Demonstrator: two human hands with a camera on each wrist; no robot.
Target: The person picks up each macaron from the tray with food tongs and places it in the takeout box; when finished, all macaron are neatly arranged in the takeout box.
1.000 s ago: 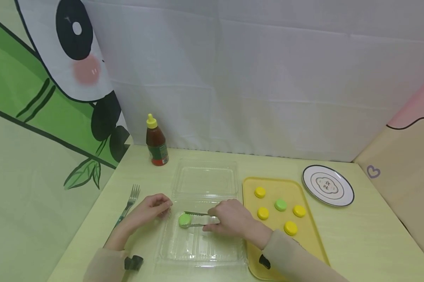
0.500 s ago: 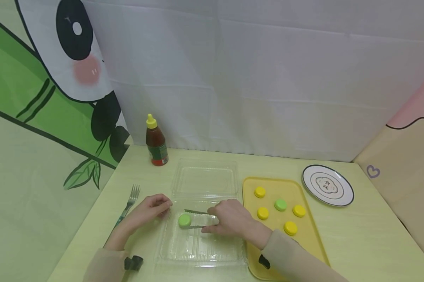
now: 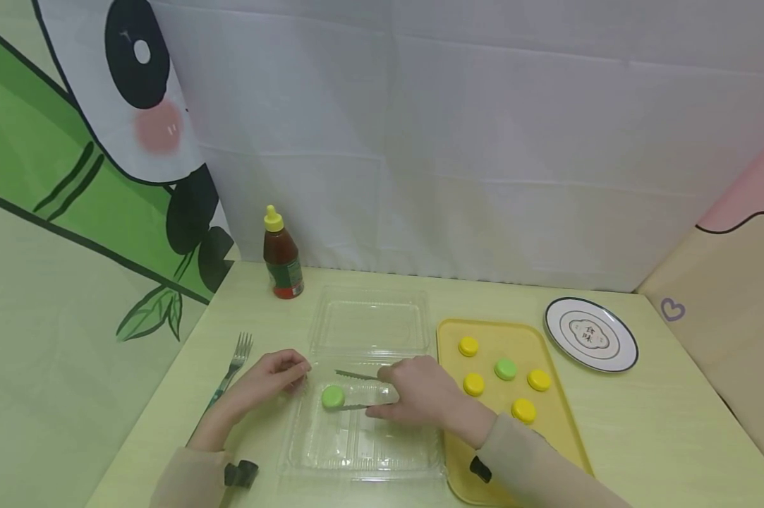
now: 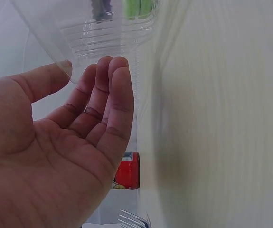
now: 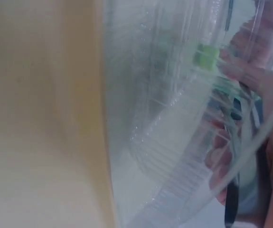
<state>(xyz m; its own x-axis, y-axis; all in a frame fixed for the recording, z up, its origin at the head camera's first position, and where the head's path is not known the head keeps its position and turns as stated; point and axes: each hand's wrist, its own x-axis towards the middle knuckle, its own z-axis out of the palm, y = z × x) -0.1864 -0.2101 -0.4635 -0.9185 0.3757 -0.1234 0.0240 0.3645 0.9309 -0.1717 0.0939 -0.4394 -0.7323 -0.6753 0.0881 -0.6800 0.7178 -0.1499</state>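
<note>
A clear plastic clamshell container [image 3: 369,451] lies unfolded on the table, its lid [image 3: 372,321] laid back behind the base. My left hand [image 3: 276,375] holds the base's left rim near the back corner; in the left wrist view the edge runs between thumb and curled fingers [image 4: 119,104]. My right hand [image 3: 420,391] grips metal tongs [image 3: 356,375] over the base, their two arms spread apart. One green macaron [image 3: 333,397] sits in the base's back left part, just beyond the lower tong arm's tip. In the right wrist view the tongs [image 5: 232,190] show partly through clear plastic.
A yellow tray [image 3: 502,466] to the right bears several yellow macarons [image 3: 468,346] and one green macaron [image 3: 505,368]. A white plate [image 3: 568,349] stands behind it at right. At left are a fork [image 3: 237,360] and a red sauce bottle [image 3: 283,264] with a yellow cap.
The tongs have spread apart and let go of the green macaron, which stays in the container. The upper tong arm moved away from it. The left hand has not moved.
</note>
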